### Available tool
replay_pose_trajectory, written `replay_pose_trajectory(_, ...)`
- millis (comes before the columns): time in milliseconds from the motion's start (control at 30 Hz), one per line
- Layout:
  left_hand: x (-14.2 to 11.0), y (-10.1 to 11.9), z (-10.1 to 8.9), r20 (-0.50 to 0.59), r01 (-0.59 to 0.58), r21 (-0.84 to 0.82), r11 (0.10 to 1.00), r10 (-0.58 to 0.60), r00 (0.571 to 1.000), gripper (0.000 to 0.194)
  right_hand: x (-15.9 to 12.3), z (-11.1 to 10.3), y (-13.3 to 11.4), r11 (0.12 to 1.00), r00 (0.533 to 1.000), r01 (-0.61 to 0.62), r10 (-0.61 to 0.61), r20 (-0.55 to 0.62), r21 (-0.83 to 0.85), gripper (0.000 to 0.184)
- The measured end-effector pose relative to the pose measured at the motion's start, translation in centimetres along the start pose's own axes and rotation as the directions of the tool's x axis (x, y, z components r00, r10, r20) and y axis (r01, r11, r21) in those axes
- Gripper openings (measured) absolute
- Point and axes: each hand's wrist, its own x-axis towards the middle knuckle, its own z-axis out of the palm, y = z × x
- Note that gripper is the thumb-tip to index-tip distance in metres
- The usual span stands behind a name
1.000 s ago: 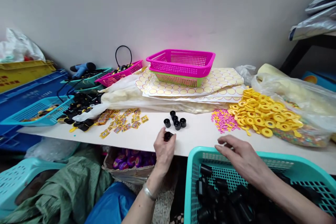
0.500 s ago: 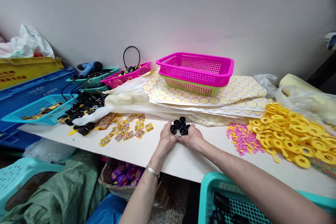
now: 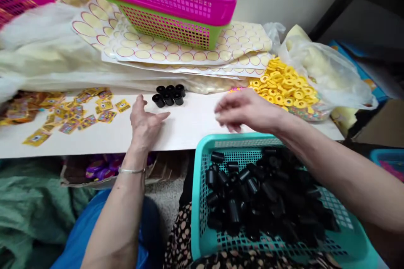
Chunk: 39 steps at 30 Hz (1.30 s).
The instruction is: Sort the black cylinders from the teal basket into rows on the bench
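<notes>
Several black plastic cylinders [image 3: 168, 97] with hollow tops stand upright in a tight cluster on the white tabletop [image 3: 189, 122]. Just left of and in front of them is my left hand [image 3: 145, 122], thumb and fingers spread, holding nothing. My right hand [image 3: 240, 110] hovers farther right, above the table's front edge, its fingers loosely curved and apart with nothing visible in them. Below it a turquoise basket [image 3: 198, 201] holds a heap of loose black cylinders [image 3: 252, 193], partly covered by my right forearm.
Small printed yellow packets [image 3: 71, 113] lie at the left. Yellow rings [image 3: 287, 86] are piled at the right beside a clear plastic bag [image 3: 334, 67]. Behind, a magenta basket [image 3: 217, 6] nested in a green basket [image 3: 167, 29] rests on sticker sheets [image 3: 170, 56].
Both hands have let go of the black cylinder cluster and moved apart. My right hand has gone right, over the turquoise basket's far side. The view has turned down and right.
</notes>
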Motion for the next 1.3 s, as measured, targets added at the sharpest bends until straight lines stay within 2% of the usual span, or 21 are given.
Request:
replay_pose_trajectory(67, -2.9, 1.6, -0.8, -0.006, -0.157, 0.06, 0.986, 0.158, 0.987, 0.056, -4.9, 0.2, 1.0, 0.992, 0.99, -0.03, 0.047, 0.131, -0.125, 0.01)
replay_pose_trajectory(100, -4.6, 2.8, -1.0, 0.035, -0.215, 0.025, 0.976, 0.214, 0.976, 0.04, -6.6, 0.7, 1.8, 0.962, 0.987, -0.02, 0.063, 0.15, -0.273, 0.011)
replay_pose_trajectory(133, -6.4, 4.1, -1.1, 0.118, -0.298, -0.002, 0.955, 0.296, 0.948, 0.024, -7.9, 1.4, 2.9, 0.895, 0.985, -0.016, 0.09, 0.144, -0.446, 0.011)
replay_pose_trajectory(167, -8.2, 5.4, -1.2, 0.263, -0.408, -0.032, 0.912, 0.402, 0.877, 0.011, -8.6, 2.3, 4.1, 0.812, 0.987, 0.006, 0.091, 0.136, -0.584, 0.01)
replay_pose_trajectory(200, -9.9, 6.6, -1.1, 0.445, -0.522, -0.076, 0.85, 0.497, 0.745, 0.007, -8.8, 3.2, 5.1, 0.737, 0.987, 0.032, 0.084, 0.138, -0.676, 0.014)
replay_pose_trajectory(233, -11.5, 7.6, -1.1, 0.619, -0.62, -0.113, 0.776, 0.544, 0.567, 0.013, -8.6, 4.1, 6.1, 0.684, 0.985, 0.054, 0.085, 0.152, -0.728, 0.021)
replay_pose_trajectory(267, -12.8, 8.2, -1.0, 0.758, -0.696, -0.147, 0.702, 0.533, 0.377, 0.017, -8.3, 4.8, 6.9, 0.663, 0.98, 0.072, 0.092, 0.176, -0.745, 0.029)
replay_pose_trajectory(300, -13.9, 8.6, -1.0, 0.85, -0.752, -0.169, 0.637, 0.48, 0.216, 0.021, -7.8, 5.4, 7.4, 0.665, 0.973, 0.079, 0.111, 0.202, -0.743, 0.034)
replay_pose_trajectory(333, -14.6, 8.8, -1.0, 0.904, -0.79, -0.174, 0.588, 0.414, 0.109, 0.024, -7.4, 5.7, 7.8, 0.676, 0.965, 0.076, 0.135, 0.225, -0.733, 0.036)
replay_pose_trajectory(367, -15.0, 8.8, -1.0, 0.933, -0.814, -0.167, 0.556, 0.356, 0.052, 0.028, -7.1, 5.8, 8.1, 0.689, 0.959, 0.068, 0.155, 0.238, -0.722, 0.036)
replay_pose_trajectory(400, -15.2, 8.8, -1.0, 0.95, -0.824, -0.16, 0.544, 0.312, 0.022, 0.032, -6.9, 5.7, 8.2, 0.7, 0.955, 0.059, 0.169, 0.245, -0.712, 0.035)
replay_pose_trajectory(500, -14.5, 8.8, -0.8, 0.969, -0.809, -0.135, 0.572, 0.248, 0.013, 0.039, -7.0, 4.9, 8.8, 0.722, 0.953, 0.042, 0.178, 0.244, -0.691, 0.031)
replay_pose_trajectory(667, -13.6, 8.7, 1.8, 0.976, -0.808, -0.071, 0.585, 0.209, 0.066, 0.03, -8.0, 3.5, 9.4, 0.769, 0.956, 0.036, 0.16, 0.246, -0.638, 0.028)
replay_pose_trajectory(733, -14.3, 7.8, 3.1, 0.974, -0.823, -0.011, 0.568, 0.191, 0.119, 0.025, -8.6, 2.9, 9.0, 0.808, 0.965, 0.032, 0.129, 0.23, -0.589, 0.026)
replay_pose_trajectory(867, -16.5, 5.8, 4.3, 0.938, -0.836, 0.119, 0.535, 0.216, 0.272, 0.03, -10.5, 1.2, 7.9, 0.935, 0.994, -0.037, 0.07, 0.082, -0.352, 0.024)
replay_pose_trajectory(933, -17.0, 5.6, 4.3, 0.93, -0.838, 0.136, 0.528, 0.224, 0.292, 0.03, -11.8, 0.6, 7.5, 0.979, 0.999, -0.043, 0.046, 0.014, -0.2, 0.023)
replay_pose_trajectory(1000, -16.9, 6.1, 3.8, 0.936, -0.81, 0.098, 0.578, 0.223, 0.272, 0.029, -12.9, 0.4, 7.4, 0.995, 0.999, 0.004, -0.009, -0.047, -0.096, 0.023)
replay_pose_trajectory(1067, -16.5, 7.1, 3.2, 0.952, -0.699, 0.008, 0.715, 0.208, 0.223, 0.026, -13.8, 0.6, 7.5, 0.992, 0.992, 0.077, -0.086, -0.096, -0.096, 0.023)
replay_pose_trajectory(1133, -16.1, 8.3, 2.7, 0.964, -0.499, -0.068, 0.864, 0.186, 0.191, 0.021, -14.4, 1.1, 7.5, 0.982, 0.981, 0.119, -0.139, -0.134, -0.148, 0.027)
replay_pose_trajectory(1233, -16.1, 10.0, 2.2, 0.958, -0.223, -0.118, 0.968, 0.17, 0.231, 0.022, -14.6, 1.8, 7.4, 0.972, 0.976, 0.094, -0.132, -0.173, -0.216, 0.03)
replay_pose_trajectory(1300, -16.2, 10.6, 2.3, 0.95, -0.129, -0.142, 0.981, 0.172, 0.26, 0.024, -14.5, 2.0, 7.2, 0.961, 0.976, 0.093, -0.14, -0.167, -0.261, 0.026)
